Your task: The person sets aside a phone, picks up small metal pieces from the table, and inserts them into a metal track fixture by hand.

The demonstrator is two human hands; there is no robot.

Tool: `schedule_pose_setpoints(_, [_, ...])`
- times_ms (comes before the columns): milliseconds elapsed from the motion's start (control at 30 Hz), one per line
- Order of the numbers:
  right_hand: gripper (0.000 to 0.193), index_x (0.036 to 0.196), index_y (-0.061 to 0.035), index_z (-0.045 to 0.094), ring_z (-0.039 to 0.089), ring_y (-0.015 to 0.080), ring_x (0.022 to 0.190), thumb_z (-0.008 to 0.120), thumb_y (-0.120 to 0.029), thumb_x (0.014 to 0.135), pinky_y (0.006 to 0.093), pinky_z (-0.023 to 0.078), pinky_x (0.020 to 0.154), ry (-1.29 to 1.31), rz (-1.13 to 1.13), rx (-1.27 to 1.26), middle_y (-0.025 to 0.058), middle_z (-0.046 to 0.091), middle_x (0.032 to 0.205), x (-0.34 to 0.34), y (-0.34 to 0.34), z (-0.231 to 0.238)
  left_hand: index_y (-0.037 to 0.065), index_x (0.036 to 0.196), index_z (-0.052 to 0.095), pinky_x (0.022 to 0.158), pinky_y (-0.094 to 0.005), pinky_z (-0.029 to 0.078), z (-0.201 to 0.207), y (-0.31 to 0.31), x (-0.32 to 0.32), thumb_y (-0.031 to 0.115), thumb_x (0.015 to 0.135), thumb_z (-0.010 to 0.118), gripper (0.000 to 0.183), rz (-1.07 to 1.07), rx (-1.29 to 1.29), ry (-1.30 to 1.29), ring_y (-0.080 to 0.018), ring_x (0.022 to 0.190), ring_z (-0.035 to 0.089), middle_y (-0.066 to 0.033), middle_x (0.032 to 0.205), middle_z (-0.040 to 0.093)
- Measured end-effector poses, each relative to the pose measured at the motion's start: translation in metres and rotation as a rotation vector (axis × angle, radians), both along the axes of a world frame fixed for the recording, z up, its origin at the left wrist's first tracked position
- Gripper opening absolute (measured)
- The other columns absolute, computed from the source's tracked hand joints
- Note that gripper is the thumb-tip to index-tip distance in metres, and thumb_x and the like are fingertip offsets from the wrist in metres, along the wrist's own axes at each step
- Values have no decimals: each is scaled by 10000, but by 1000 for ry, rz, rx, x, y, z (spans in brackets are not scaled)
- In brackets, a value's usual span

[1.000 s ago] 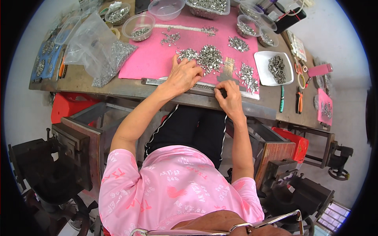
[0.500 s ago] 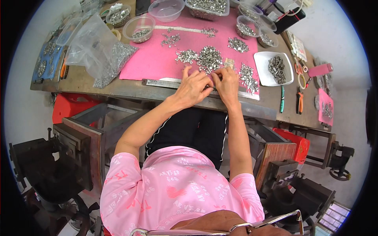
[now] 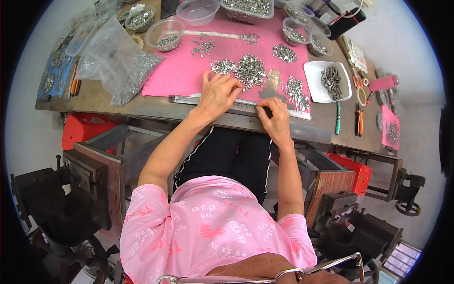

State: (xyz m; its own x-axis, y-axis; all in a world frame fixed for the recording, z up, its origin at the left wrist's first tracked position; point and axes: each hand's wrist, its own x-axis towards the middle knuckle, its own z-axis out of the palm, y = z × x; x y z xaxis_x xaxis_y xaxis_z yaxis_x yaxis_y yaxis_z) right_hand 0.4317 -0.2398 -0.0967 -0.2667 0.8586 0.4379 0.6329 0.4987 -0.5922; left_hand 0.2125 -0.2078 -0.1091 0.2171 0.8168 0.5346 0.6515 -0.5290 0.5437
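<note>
A long narrow metal bar (image 3: 186,100) lies along the table's front edge, with a row of small metal pieces (image 3: 245,105) set along its middle. Over the bar, just below the loose piles, is my left hand (image 3: 216,96), its fingers curled and thumb near the index finger; what they hold, if anything, is too small to make out. My right hand (image 3: 275,118) bends its fingers onto the bar at the right end of the row, hiding what is between them. Beyond, a large heap of silvery metal pieces (image 3: 250,72) rests on a pink mat (image 3: 182,71).
A white tray (image 3: 309,78) of darker pieces stands to the right, near orange-handled pliers (image 3: 360,124) and a green-handled tool (image 3: 338,118). On the left slumps a clear bag (image 3: 109,57) of metal pieces. Clear tubs (image 3: 198,13) line the back.
My hands have moved apart: the left has shifted left and up, the right down toward the table edge. The row of pieces on the bar now shows between them.
</note>
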Motion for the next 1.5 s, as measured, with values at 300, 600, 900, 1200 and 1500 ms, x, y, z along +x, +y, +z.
schedule_pose_setpoints(300, [103, 923, -69, 714, 616, 267, 822, 751, -52, 828, 391, 429, 790, -3, -2, 81, 71, 651, 850, 5, 10, -8, 154, 942, 733, 1084, -584, 291, -6, 17, 1, 196, 874, 731, 80, -96, 60, 217, -213, 965, 585, -2, 890, 635])
schedule_pose_setpoints(600, [127, 810, -64, 685, 609, 283, 809, 784, -144, 820, 419, 406, 783, -146, -239, -6, 79, 633, 799, -6, 62, -24, 137, 938, 707, 1084, -592, 292, -3, 22, 6, 172, 877, 725, 72, -149, 100, 311, -220, 975, 582, -1, 895, 629])
schedule_pose_setpoints(900, [39, 866, -39, 650, 593, 284, 813, 689, -40, 868, 397, 390, 797, -56, -116, 55, 93, 615, 831, 10, 24, -6, 97, 942, 676, 1054, -530, 321, -4, -14, 37, 150, 880, 720, 92, -203, 53, 26, -233, 907, 592, -26, 905, 616])
schedule_pose_setpoints(1200, [61, 908, -47, 676, 591, 268, 862, 714, -27, 864, 384, 412, 796, -25, -112, 151, 64, 647, 901, 7, -9, -14, 73, 973, 693, 1071, -539, 319, -14, -20, 43, 139, 880, 717, 116, -213, 21, -8, -243, 916, 608, -43, 924, 640])
schedule_pose_setpoints(1500, [61, 932, -62, 709, 581, 251, 875, 724, -78, 875, 385, 404, 808, 73, -125, 81, 50, 657, 908, 8, -5, -18, 89, 1016, 712, 1065, -503, 346, 5, -27, -8, 99, 914, 668, 112, -47, 8, -80, -243, 920, 636, -55, 955, 679])
